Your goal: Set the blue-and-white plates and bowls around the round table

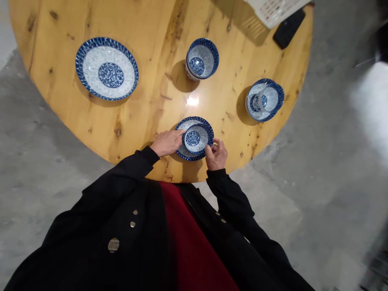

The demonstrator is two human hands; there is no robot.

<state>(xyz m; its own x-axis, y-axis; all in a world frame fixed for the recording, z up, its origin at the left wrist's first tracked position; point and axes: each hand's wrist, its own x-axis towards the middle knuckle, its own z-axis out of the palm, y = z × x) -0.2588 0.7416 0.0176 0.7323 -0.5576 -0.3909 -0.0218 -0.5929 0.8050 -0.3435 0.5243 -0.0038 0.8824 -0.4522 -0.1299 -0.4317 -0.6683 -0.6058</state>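
A small blue-and-white bowl (192, 138) sits inside a wider blue-rimmed dish (184, 122) near the table's front edge. My left hand (167, 142) reaches in from the left, fingers stretched out, with the index fingertip at the small bowl's rim. On the opposite side, the fingers of my right hand (216, 154) are curled, thumb and forefinger closed at the right rim of the small bowl, close to the dish's edge. The undersides of the bowl and dish are hidden.
On the wooden table (145, 93) are a large oval plate (91, 72), a deep bowl (209, 58) and, at right, another bowl (257, 89) with a cup (270, 99) tilted inside. A white basket (275, 10) and a black phone (289, 28) lie at the far right.
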